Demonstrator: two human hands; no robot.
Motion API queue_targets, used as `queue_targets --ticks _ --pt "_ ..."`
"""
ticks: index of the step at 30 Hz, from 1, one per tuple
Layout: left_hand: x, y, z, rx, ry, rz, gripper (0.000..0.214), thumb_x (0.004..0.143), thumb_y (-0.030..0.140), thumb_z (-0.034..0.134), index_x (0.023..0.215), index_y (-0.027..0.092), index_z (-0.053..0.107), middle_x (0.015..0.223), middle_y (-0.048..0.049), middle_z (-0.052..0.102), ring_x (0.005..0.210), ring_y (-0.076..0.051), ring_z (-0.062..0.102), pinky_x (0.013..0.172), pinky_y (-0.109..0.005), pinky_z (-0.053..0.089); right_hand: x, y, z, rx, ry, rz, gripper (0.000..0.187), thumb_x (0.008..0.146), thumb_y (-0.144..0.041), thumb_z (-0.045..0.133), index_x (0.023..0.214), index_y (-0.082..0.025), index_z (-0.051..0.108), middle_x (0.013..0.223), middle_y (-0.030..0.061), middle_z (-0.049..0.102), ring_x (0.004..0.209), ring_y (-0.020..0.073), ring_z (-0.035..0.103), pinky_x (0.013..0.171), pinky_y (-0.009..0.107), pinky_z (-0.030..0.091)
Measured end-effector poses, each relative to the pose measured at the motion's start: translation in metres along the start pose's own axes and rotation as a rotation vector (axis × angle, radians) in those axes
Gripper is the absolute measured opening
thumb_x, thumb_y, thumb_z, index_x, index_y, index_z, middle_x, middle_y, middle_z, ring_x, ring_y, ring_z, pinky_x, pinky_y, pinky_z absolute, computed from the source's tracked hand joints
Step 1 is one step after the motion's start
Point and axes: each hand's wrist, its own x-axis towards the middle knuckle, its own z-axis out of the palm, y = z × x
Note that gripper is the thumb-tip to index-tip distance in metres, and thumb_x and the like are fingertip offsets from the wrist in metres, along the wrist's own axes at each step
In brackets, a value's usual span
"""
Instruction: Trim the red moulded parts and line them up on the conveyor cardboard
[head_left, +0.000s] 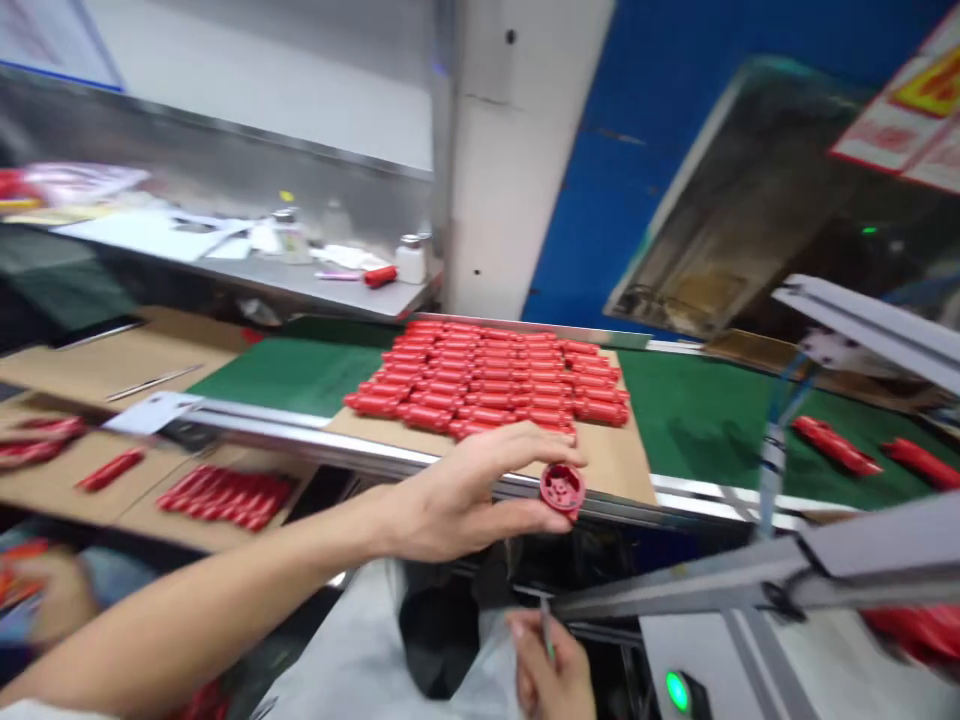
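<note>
My left hand [457,490] reaches out over the front edge of the conveyor. Its thumb and fingers are closed around a red cylindrical part [562,488], whose round hollow end faces me and shows small details inside. Just beyond the fingers, rows of similar red cylindrical parts [487,380] lie close together on a cardboard sheet [615,470]. Lower down, near my lap, my right hand [555,670] grips a slim grey tool [546,625] with a bit of green on it. Its exact kind cannot be made out.
The green conveyor belt [300,370] runs across, with loose red parts [836,445] at right. A metal frame [712,580] and green-lit button [677,690] stand at right front. A co-worker's blurred hand [56,590] is at left. Bottles [410,260] stand on a shelf behind.
</note>
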Motion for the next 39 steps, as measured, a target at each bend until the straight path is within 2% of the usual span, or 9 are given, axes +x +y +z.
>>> queue_targets --ticks 3,5,9,12,15,20,26,33,39 --pt "-0.088 0.002 -0.007 -0.356 0.159 -0.297 0.053 0.111 0.038 0.057 0.162 0.038 0.043 0.153 -0.0137 0.063 0.127 -0.026 0.071 0.104 -0.042 0.059 0.0 -0.02 0.022 0.088 -0.071 -0.035 0.064 0.077 -0.074 0.087 0.096 -0.013 0.079 0.049 -0.008 0.037 0.047 0.0065 0.032 0.049 0.022 0.022" --pt "-0.134 0.003 -0.005 -0.554 0.257 -0.405 0.054 0.114 0.043 0.047 0.166 0.039 0.032 0.141 -0.0135 0.065 0.107 -0.021 0.075 0.092 -0.039 0.06 -0.003 -0.037 0.041 0.096 -0.137 -0.054 0.057 0.082 -0.067 0.087 0.098 -0.012 0.079 0.053 -0.0061 0.04 0.05 0.0074 0.035 0.052 0.023 0.024" --pt "-0.184 0.02 -0.003 -0.428 0.339 -0.49 0.056 0.109 0.047 0.057 0.16 0.031 0.041 0.113 -0.007 0.064 0.092 -0.017 0.063 0.083 -0.033 0.055 -0.006 -0.071 0.079 0.034 -0.304 -0.058 0.05 0.086 -0.061 0.086 0.101 -0.013 0.082 0.058 -0.0029 0.046 0.054 0.0081 0.038 0.051 0.023 0.028" --pt "-0.19 0.037 -0.006 -0.223 0.383 -0.477 0.059 0.1 0.036 0.072 0.152 0.026 0.047 0.105 -0.0051 0.067 0.084 -0.015 0.063 0.078 -0.03 0.055 -0.006 -0.094 0.105 -0.031 -0.46 -0.17 0.043 0.091 -0.056 0.083 0.108 -0.016 0.085 0.058 -0.0006 0.052 0.053 0.0099 0.046 0.05 0.022 0.037" --pt "-0.19 0.043 -0.012 -0.04 0.443 -0.391 0.072 0.093 0.019 0.072 0.158 0.02 0.041 0.089 -0.0008 0.069 0.072 -0.014 0.063 0.071 -0.027 0.054 -0.01 -0.115 0.128 -0.115 -0.537 -0.275 0.034 0.095 -0.052 0.081 0.113 -0.023 0.086 0.064 0.0016 0.061 0.057 0.011 0.054 0.053 0.021 0.045" --pt "-0.197 0.037 -0.02 0.136 0.424 -0.351 0.09 0.081 0.008 0.067 0.165 0.02 0.037 0.12 -0.0117 0.079 0.082 -0.019 0.075 0.078 -0.031 0.062 -0.021 -0.134 0.153 -0.208 -0.63 -0.366 0.025 0.097 -0.049 0.079 0.108 -0.029 0.089 0.059 -0.0019 0.054 0.054 0.0077 0.044 0.05 0.016 0.042" --pt "-0.201 0.032 -0.024 0.155 0.314 -0.353 0.094 0.084 0.01 0.065 0.17 0.023 0.029 0.142 -0.0141 0.075 0.112 -0.026 0.079 0.099 -0.038 0.064 -0.02 -0.13 0.153 -0.228 -0.643 -0.327 0.019 0.097 -0.044 0.081 0.11 -0.033 0.089 0.085 0.002 0.078 0.077 0.0147 0.073 0.071 0.021 0.059" --pt "-0.207 0.021 -0.015 0.318 0.264 -0.4 0.089 0.088 0.014 0.06 0.17 0.015 0.027 0.145 -0.02 0.072 0.129 -0.032 0.074 0.11 -0.048 0.062 -0.001 -0.118 0.149 -0.242 -0.72 -0.235 0.018 0.093 -0.043 0.082 0.102 -0.03 0.091 0.078 0.0018 0.078 0.069 0.0131 0.066 0.065 0.022 0.052" --pt "-0.204 0.017 -0.013 0.424 0.262 -0.415 0.09 0.091 0.018 0.061 0.172 0.018 0.023 0.143 -0.0195 0.072 0.125 -0.032 0.075 0.104 -0.046 0.064 0.004 -0.12 0.15 -0.238 -0.672 -0.3 0.016 0.092 -0.037 0.079 0.097 -0.027 0.091 0.074 0.0021 0.075 0.066 0.0123 0.063 0.062 0.022 0.051"
